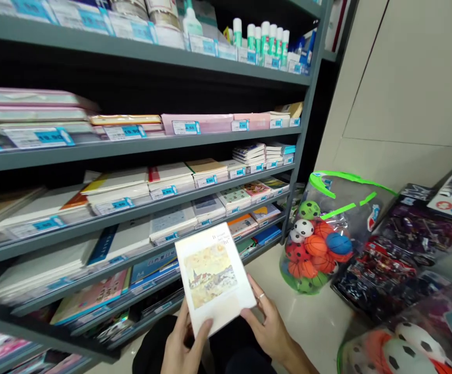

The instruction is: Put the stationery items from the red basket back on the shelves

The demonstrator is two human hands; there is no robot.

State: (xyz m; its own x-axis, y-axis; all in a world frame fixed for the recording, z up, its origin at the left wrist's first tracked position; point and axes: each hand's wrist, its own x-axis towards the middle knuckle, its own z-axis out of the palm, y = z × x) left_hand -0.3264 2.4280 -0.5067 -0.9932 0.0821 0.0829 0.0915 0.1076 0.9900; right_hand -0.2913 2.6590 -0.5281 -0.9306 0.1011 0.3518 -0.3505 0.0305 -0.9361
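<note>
A white notebook [214, 275] with a yellowish painted landscape on its cover is held up at the lower middle of the view, tilted a little to the left. My left hand [185, 337] grips its lower left corner, thumb on the cover and fingers behind. At the lower right edge my right hand [267, 322] holds it too, with the thumb at the corner and the other fingers partly hidden behind. A ring shows on one right finger. The grey shelf rack [140, 150] with stacked notebooks stands in front of both hands.
Glue sticks [265, 41] line the upper shelf. A clear bag of small balls [314, 249] stands on the floor to the right, with boxed toys [389, 259] beside it. Another ball bag [409, 348] is at the lower right. A pale wall [409, 83] rises behind.
</note>
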